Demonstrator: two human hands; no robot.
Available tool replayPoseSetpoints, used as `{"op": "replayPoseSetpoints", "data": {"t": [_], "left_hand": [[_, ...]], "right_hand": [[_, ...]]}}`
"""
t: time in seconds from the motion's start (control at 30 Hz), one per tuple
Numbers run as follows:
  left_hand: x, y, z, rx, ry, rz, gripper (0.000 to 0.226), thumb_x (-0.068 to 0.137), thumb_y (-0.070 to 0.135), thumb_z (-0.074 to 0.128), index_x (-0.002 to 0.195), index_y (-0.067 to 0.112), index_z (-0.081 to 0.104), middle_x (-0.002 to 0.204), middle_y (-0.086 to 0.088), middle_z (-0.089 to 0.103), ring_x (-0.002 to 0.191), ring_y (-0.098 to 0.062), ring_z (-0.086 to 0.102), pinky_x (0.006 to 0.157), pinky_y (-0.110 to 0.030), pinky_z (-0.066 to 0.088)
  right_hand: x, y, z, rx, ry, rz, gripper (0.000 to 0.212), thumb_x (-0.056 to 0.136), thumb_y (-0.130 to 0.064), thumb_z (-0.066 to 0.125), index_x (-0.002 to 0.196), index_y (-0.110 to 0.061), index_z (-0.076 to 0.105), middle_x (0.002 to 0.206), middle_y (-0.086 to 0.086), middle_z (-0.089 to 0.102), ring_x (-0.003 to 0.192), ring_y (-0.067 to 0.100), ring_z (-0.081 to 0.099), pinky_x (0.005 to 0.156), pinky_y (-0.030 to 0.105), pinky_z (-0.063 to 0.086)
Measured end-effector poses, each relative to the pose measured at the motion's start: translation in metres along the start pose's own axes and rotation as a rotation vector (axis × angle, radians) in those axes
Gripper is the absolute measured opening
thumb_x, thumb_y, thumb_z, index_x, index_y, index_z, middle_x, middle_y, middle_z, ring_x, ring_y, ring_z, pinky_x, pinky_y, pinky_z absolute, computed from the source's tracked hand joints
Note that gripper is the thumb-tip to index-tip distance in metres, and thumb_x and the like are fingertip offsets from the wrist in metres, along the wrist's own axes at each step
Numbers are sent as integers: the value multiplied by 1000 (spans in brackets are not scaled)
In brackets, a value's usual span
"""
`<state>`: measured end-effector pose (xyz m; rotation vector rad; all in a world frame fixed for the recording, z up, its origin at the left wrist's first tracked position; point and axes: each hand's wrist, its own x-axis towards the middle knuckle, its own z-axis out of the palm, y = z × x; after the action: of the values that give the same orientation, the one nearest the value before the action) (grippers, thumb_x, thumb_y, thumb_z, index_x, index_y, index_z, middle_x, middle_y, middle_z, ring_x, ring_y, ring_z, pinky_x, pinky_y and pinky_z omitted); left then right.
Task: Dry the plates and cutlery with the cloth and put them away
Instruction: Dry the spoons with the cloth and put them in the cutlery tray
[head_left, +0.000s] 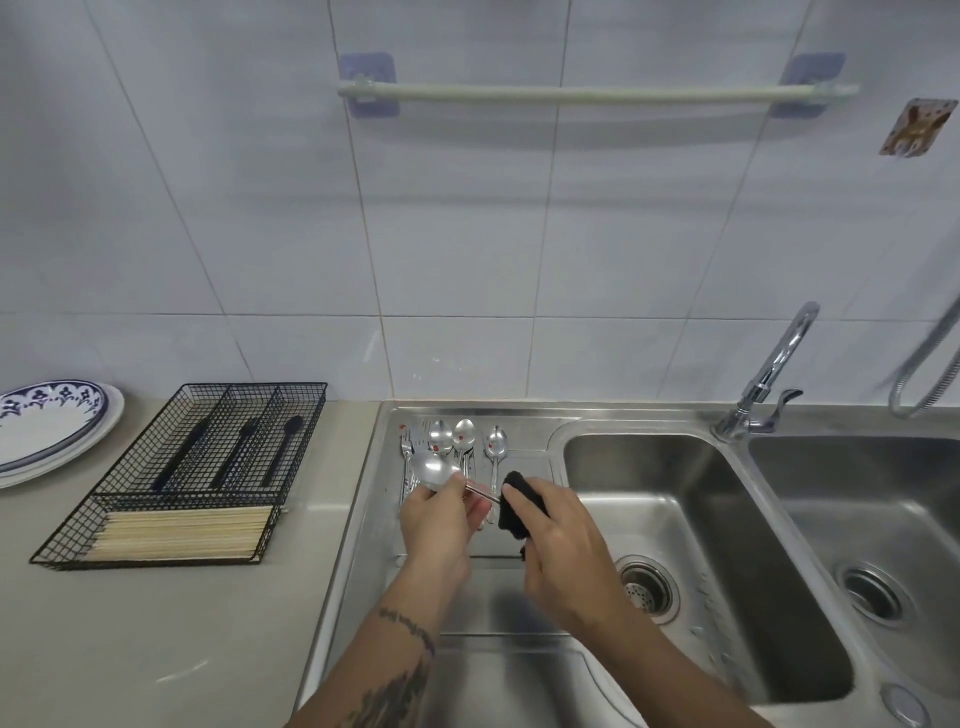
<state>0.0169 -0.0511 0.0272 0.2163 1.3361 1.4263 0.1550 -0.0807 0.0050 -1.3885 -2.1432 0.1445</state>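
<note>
Both forearms reach in over the drainboard (519, 597) of the sink. Left hand (436, 525) pinches a large spoon (434, 470) at its neck, bowl up and to the left, handle running right and slightly down into the black cloth (514, 506) — which the right hand (558, 545) grips, fingers curled round it. Cloth and handle touch, so the wipe would run along that axis. Further spoons and forks (457, 441) lie on the drainboard just beyond the hands; the wire cutlery tray (208, 467) sits left of it — the plates (52, 431) further left.
</note>
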Motion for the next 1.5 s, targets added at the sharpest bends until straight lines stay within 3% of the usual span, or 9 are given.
{"op": "replayPoseSetpoints", "data": {"t": [0.27, 0.47, 0.57, 0.7, 0.87, 0.97, 1.1, 1.3, 1.5], "left_hand": [[12, 16, -22, 7, 87, 53, 7, 97, 7, 60, 99, 6, 66, 89, -15, 73, 80, -24, 72, 70, -31, 57], [49, 54, -62, 98, 181, 133, 11, 97, 12, 61, 90, 7, 68, 83, -9, 69, 76, -21, 67, 72, -32, 57], [88, 86, -94, 207, 170, 157, 13, 95, 15, 64, 93, 3, 68, 78, -8, 66, 71, -21, 63, 74, -37, 57], [141, 130, -128, 499, 161, 233, 21, 91, 27, 69, 84, 7, 66, 73, -8, 64, 68, -23, 57, 65, -37, 50], [190, 168, -142, 794, 125, 298, 28, 91, 35, 69, 108, 15, 60, 88, -7, 68, 72, -21, 61, 64, -36, 51], [217, 169, -140, 892, 122, 338, 28, 91, 39, 67, 100, 12, 62, 87, -6, 67, 81, -25, 66, 75, -36, 56], [235, 156, -135, 1003, 75, 324, 4, 93, 21, 61, 92, 17, 61, 82, -2, 61, 80, -23, 60, 72, -29, 47], [243, 143, -139, 1113, 15, 308, 15, 84, 7, 53, 96, 12, 62, 89, -11, 66, 76, -24, 63, 54, -25, 42], [215, 142, -132, 1207, 87, 457, 40, 82, 4, 57, 120, 12, 62, 114, -10, 64, 91, -21, 54, 74, -31, 43]], "right_hand": [[13, -24, 20, 40, -23, -6, 60, 74, 1, 66, 130, -16, 56, 127, 4, 55, 109, 22, 53, 93, 37, 51], [27, -43, 45, 96, -98, 103, 57, 83, -2, 57, 136, -21, 53, 132, -5, 51, 119, 15, 46, 104, 31, 42], [47, -59, 62, 157, -86, 147, 55, 85, 0, 54, 135, -21, 53, 129, -7, 52, 117, 13, 46, 103, 33, 43], [79, -85, 87, 205, -89, 144, 54, 83, -2, 51, 133, -23, 56, 130, -8, 52, 118, 13, 47, 104, 29, 40], [95, -93, 109, 226, -132, 222, 53, 84, 0, 52, 131, -23, 58, 128, -12, 51, 117, 9, 46, 106, 25, 38], [95, -85, 116, 219, -152, 293, 53, 84, 0, 53, 131, -26, 57, 128, -14, 50, 118, 7, 46, 107, 27, 40], [90, -70, 114, 182, -184, 364, 55, 84, 1, 52, 132, -26, 57, 126, -14, 52, 116, 9, 48, 104, 25, 41], [89, -46, 108, 162, -133, 434, 55, 81, 3, 52, 130, -21, 60, 123, -7, 56, 112, 13, 52, 102, 33, 46], [84, -34, 96, 156, -64, 459, 55, 80, 5, 51, 128, -19, 61, 122, -5, 59, 112, 15, 52, 103, 31, 44]]}}
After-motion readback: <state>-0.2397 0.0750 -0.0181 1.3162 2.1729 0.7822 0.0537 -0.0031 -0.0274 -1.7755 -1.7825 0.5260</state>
